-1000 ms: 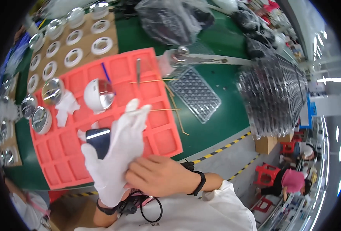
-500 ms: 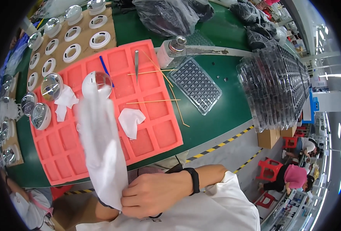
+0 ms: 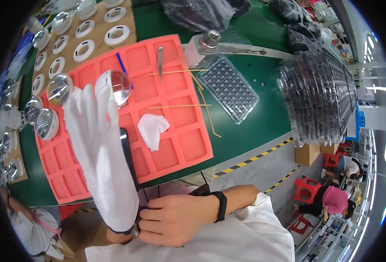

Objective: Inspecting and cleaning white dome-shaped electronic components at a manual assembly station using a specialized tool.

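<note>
My left hand [image 3: 99, 153] wears a white glove and is held up flat over the red foam tray [image 3: 180, 148], fingers straight and holding nothing. My bare right hand [image 3: 175, 218], with a black band on its wrist, pinches the glove's cuff at my left wrist. A dark phone-like slab [image 3: 127, 153] shows just behind the gloved hand. A shiny round dome [image 3: 116, 85] lies on the tray near the gloved fingertips. A crumpled white cloth [image 3: 151, 129] rests in a tray pocket to the right.
Tweezers [image 3: 159, 59], a blue pen and thin wooden sticks [image 3: 175, 106] lie on the tray. A clear blister tray [image 3: 230, 87], a metal-capped bottle [image 3: 201, 46] and stacked clear trays [image 3: 321, 96] stand to the right. White rings [image 3: 88, 28] and shiny discs [image 3: 46, 123] sit at the left. A seated person [image 3: 334, 198] is at the lower right.
The gloved left hand went from spread fingers low over the tray to a raised, straight palm. My right hand stayed at the wrist and now grips the cuff. The white cloth came into view.
</note>
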A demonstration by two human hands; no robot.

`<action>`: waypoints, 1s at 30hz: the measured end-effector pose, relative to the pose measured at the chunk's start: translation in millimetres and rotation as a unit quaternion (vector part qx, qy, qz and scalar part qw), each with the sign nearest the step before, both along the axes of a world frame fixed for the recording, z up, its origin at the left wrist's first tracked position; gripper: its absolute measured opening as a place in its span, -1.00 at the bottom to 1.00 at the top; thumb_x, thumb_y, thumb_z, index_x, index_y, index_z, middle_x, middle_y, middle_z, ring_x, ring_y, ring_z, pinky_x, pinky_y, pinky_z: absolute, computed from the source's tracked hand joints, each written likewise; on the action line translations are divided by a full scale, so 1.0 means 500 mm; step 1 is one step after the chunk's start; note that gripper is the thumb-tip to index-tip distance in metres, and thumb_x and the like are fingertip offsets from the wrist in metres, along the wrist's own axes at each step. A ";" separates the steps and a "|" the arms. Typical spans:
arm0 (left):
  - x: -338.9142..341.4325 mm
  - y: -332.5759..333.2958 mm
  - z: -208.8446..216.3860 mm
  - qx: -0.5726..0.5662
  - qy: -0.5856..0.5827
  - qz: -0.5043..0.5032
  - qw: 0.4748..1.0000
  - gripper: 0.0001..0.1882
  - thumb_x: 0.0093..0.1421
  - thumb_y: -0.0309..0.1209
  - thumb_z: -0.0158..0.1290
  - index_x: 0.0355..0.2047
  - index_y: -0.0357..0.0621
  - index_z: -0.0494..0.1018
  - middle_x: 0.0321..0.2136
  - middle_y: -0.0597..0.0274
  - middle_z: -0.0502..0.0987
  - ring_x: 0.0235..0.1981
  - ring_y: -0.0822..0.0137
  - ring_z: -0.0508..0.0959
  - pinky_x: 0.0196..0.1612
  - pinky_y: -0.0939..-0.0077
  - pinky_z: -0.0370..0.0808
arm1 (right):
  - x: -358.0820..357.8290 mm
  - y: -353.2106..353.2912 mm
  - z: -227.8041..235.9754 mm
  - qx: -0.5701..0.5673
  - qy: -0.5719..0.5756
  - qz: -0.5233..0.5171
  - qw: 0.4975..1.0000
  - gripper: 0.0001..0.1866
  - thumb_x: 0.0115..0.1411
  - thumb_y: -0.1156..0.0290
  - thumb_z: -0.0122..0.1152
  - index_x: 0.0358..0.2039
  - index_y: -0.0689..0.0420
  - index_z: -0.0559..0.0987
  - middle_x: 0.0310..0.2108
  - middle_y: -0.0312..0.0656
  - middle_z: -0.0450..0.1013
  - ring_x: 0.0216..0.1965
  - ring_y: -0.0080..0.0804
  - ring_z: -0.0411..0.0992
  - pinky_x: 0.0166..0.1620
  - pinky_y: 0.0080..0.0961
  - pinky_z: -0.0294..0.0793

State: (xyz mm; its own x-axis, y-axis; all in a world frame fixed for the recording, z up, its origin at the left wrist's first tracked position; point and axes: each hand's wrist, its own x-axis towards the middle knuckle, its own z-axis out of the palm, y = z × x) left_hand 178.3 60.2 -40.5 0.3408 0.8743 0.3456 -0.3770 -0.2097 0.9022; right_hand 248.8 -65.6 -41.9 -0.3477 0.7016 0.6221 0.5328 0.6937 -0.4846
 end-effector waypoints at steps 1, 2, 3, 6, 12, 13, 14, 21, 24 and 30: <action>-0.003 0.002 -0.005 -0.005 0.004 -0.012 1.000 -0.26 0.33 -0.21 -0.07 0.37 -0.26 -0.10 0.39 0.03 0.00 0.38 0.16 0.08 0.38 0.36 -0.01 | 0.005 -0.007 0.015 -0.019 -0.036 -0.010 0.999 -0.79 -0.02 0.33 0.22 -0.49 0.18 0.44 -0.58 -0.29 0.27 -0.55 -0.41 0.32 -0.49 -0.55 0.33; -0.006 0.003 -0.009 -0.010 0.009 -0.024 1.000 -0.24 0.32 -0.20 -0.05 0.37 -0.26 -0.10 0.39 0.04 0.00 0.38 0.20 0.08 0.37 0.41 0.01 | 0.014 0.000 0.028 -0.035 -0.032 -0.079 0.996 -0.81 -0.01 0.34 0.20 -0.51 0.18 0.44 -0.57 -0.29 0.29 -0.54 -0.44 0.33 -0.51 -0.55 0.31; -0.010 0.005 -0.012 -0.015 0.014 -0.036 0.999 -0.23 0.31 -0.19 -0.02 0.37 -0.26 -0.10 0.38 0.05 0.01 0.37 0.25 0.09 0.36 0.46 0.03 | 0.018 0.011 0.022 -0.036 -0.027 -0.074 0.996 -0.81 -0.01 0.34 0.20 -0.51 0.18 0.44 -0.57 -0.29 0.29 -0.54 -0.44 0.33 -0.51 -0.55 0.31; -0.025 0.011 0.011 -0.026 0.030 -0.054 0.998 -0.18 0.28 -0.16 0.04 0.38 -0.26 -0.09 0.38 0.09 0.02 0.37 0.39 0.12 0.34 0.61 0.08 | 0.014 0.037 0.015 -0.045 -0.027 -0.064 0.997 -0.79 0.03 0.31 0.19 -0.54 0.17 0.42 -0.60 -0.30 0.30 -0.54 -0.41 0.31 -0.48 -0.55 0.28; -0.047 -0.048 0.066 0.016 0.249 -0.195 0.949 -0.26 0.18 -0.65 -0.01 0.35 -0.25 -0.04 0.33 0.06 0.09 0.25 0.15 0.25 0.18 0.30 0.36 | -0.014 0.001 -0.014 -0.083 -0.023 0.132 0.988 -0.82 -0.06 0.36 0.14 -0.45 0.17 0.44 -0.54 -0.21 0.40 -0.47 -0.31 0.41 -0.39 -0.43 0.41; -0.051 -0.030 0.066 0.182 0.403 -0.154 0.883 -0.26 0.19 -0.60 0.03 0.34 -0.24 -0.02 0.33 0.05 0.08 0.25 0.06 0.24 0.16 0.16 0.37 | -0.030 -0.011 -0.016 -0.130 -0.037 0.214 0.967 -0.79 -0.09 0.36 0.11 -0.40 0.15 0.45 -0.49 -0.21 0.42 -0.42 -0.29 0.43 -0.35 -0.42 0.42; -0.036 -0.067 0.058 -0.026 0.154 -0.106 0.982 -0.37 0.28 -0.51 -0.02 0.31 -0.27 0.02 0.31 0.03 0.12 0.26 0.10 0.24 0.22 0.18 0.29 | -0.050 -0.020 -0.006 -0.160 -0.070 0.249 0.953 -0.74 -0.04 0.32 0.08 -0.36 0.20 0.43 -0.50 -0.19 0.41 -0.43 -0.26 0.44 -0.30 -0.42 0.44; -0.084 0.006 -0.002 0.050 0.016 -0.240 0.969 -0.69 0.18 -0.60 -0.14 -0.10 -0.36 0.48 0.05 -0.26 0.40 0.05 0.01 0.44 0.17 0.15 0.34 | -0.053 0.004 -0.008 -0.120 -0.025 0.103 0.987 -0.79 0.04 0.31 0.26 -0.51 0.15 0.45 -0.57 -0.31 0.38 -0.47 -0.41 0.46 -0.40 -0.51 0.46; -0.092 0.042 0.020 0.158 0.018 -0.086 0.984 -0.75 0.35 -0.32 -0.07 -0.36 -0.27 0.43 -0.25 -0.24 0.54 -0.40 0.04 0.59 -0.14 0.12 0.55 | 0.007 0.045 0.032 -0.203 -0.086 0.057 0.974 -0.80 0.08 0.26 0.32 -0.46 0.09 0.54 -0.55 -0.29 0.41 -0.53 -0.45 0.42 -0.48 -0.53 0.38; -0.112 0.050 0.055 0.193 0.312 0.070 0.927 -0.67 0.14 -0.70 -0.05 -0.07 -0.29 0.47 -0.02 0.01 0.49 -0.08 0.19 0.53 0.01 0.35 0.44 | 0.064 0.081 0.021 -0.229 0.070 -0.110 0.965 -0.66 0.01 0.17 0.45 -0.43 0.15 0.54 -0.60 -0.28 0.39 -0.59 -0.34 0.41 -0.53 -0.48 0.36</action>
